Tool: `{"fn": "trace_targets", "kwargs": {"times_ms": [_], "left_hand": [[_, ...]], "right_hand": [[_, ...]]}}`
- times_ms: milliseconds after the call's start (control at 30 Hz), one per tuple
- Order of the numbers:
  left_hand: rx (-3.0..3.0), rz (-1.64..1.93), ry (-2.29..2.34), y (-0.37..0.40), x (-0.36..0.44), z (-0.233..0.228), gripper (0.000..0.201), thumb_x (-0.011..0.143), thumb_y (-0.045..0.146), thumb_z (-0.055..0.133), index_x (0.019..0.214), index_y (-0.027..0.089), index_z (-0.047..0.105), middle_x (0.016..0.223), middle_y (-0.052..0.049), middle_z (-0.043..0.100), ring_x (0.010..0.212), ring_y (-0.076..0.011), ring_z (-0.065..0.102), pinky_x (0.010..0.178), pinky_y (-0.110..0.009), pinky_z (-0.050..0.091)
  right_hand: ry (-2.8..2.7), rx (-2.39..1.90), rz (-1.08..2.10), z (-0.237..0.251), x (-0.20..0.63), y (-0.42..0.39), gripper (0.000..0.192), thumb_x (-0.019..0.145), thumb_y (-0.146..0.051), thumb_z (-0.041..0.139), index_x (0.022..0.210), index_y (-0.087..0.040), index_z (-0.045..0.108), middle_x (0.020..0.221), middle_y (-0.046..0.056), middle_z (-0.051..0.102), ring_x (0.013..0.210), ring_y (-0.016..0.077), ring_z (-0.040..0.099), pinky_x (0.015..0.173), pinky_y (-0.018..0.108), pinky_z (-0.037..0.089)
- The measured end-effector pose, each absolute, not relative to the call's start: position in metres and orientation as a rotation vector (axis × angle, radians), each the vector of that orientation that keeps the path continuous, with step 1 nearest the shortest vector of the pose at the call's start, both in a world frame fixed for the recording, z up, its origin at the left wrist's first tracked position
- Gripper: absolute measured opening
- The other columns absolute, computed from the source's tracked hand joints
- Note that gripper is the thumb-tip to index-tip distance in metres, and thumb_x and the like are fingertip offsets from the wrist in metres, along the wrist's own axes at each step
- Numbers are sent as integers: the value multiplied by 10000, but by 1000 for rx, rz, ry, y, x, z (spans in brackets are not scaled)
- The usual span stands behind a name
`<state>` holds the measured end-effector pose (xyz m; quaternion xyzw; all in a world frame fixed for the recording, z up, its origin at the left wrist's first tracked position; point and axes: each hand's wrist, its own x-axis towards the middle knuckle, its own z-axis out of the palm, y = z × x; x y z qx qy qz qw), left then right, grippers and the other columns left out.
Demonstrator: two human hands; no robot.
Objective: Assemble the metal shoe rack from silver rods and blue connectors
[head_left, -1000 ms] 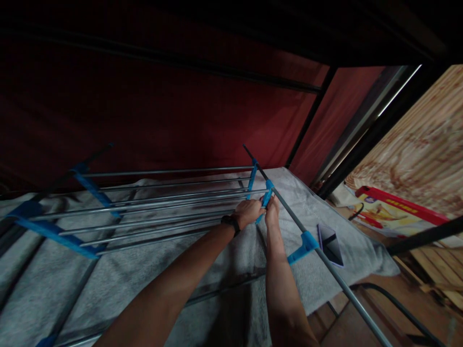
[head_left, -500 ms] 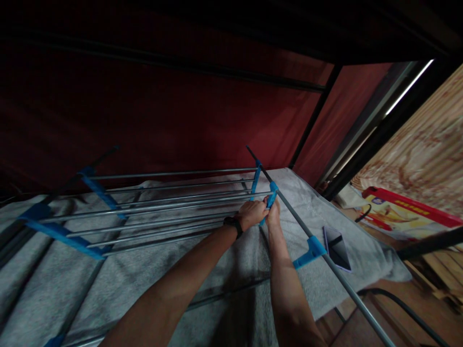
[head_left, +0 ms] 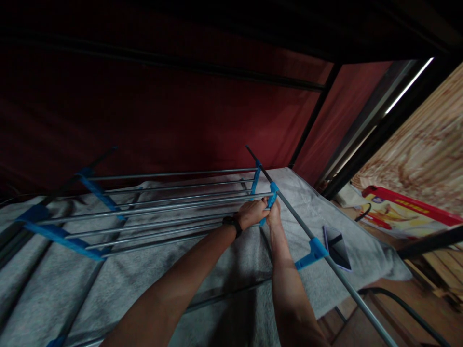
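Left hand (head_left: pixel 253 212), black band at the wrist, clenched over the blue plastic connector (head_left: pixel 270 198) of a metal drying rack (head_left: pixel 162 205); right hand (head_left: pixel 275 214) just beside it, fingers wrapped on the same connector where it meets the long side tube (head_left: pixel 336 274). Rack lying on a grey towel (head_left: pixel 119 279), dark phone (head_left: pixel 338 248) near its right edge, well apart from both hands
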<state>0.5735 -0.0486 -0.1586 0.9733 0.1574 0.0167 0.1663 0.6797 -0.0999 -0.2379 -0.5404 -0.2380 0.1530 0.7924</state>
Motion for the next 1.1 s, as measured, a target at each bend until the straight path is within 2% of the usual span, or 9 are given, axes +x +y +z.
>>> {"fn": "trace_targets", "kwargs": {"times_ms": [233, 400, 567, 700, 833, 967, 1100], "left_hand": [[2748, 31, 396, -44, 575, -158, 343, 996, 391, 518, 1213, 194, 697, 1134, -137, 756, 1065, -277, 715, 904, -343, 540], [2743, 6, 375, -42, 574, -155, 325, 993, 377, 522, 1181, 190, 709, 1089, -129, 765, 1004, -263, 724, 869, -327, 534], [2759, -25, 386, -39, 569, -152, 330, 994, 354, 504, 1164, 174, 722, 1119, -137, 762, 1033, -260, 720, 878, -322, 529], [2766, -28, 404, -37, 566, -149, 349, 1002, 369, 484, 1173, 178, 721, 1160, -144, 755, 1070, -271, 712, 900, -336, 523], [2733, -25, 438, -36, 567, -144, 367, 1014, 406, 458, 1138, 185, 724, 1124, -138, 760, 1046, -273, 716, 863, -324, 520], [2710, -30, 455, -35, 568, -144, 327, 997, 410, 505, 1108, 192, 722, 1100, -120, 762, 1008, -264, 720, 820, -308, 518], [2709, -3, 436, -34, 569, -148, 279, 987, 375, 533, 1088, 195, 721, 1129, -123, 756, 1044, -258, 711, 860, -310, 515]], "right_hand": [[-485, -1163, 334, -237, 678, -100, 267, 775, -429, 588, 680, -240, 427, 593, -68, 435, 614, 122, 388, 618, 271, 359], [-458, -1202, 328, -234, 678, -98, 253, 831, -410, 508, 664, -242, 419, 579, -57, 424, 609, 131, 384, 621, 278, 355], [-419, -1252, 277, -236, 676, -94, 271, 875, -344, 454, 629, -238, 411, 578, -45, 421, 627, 137, 389, 659, 292, 356], [-393, -1286, 225, -238, 674, -93, 195, 842, -292, 470, 659, -229, 455, 599, -40, 460, 660, 145, 422, 688, 293, 367], [-370, -1309, 178, -239, 672, -95, 175, 846, -332, 470, 708, -227, 487, 640, -38, 494, 709, 154, 454, 712, 288, 385], [-347, -1324, 156, -239, 671, -95, 167, 831, -361, 491, 728, -230, 481, 657, -44, 491, 711, 154, 456, 710, 288, 389], [-331, -1340, 157, -239, 669, -95, 163, 826, -367, 494, 736, -233, 479, 649, -46, 479, 707, 154, 455, 702, 288, 388]]}}
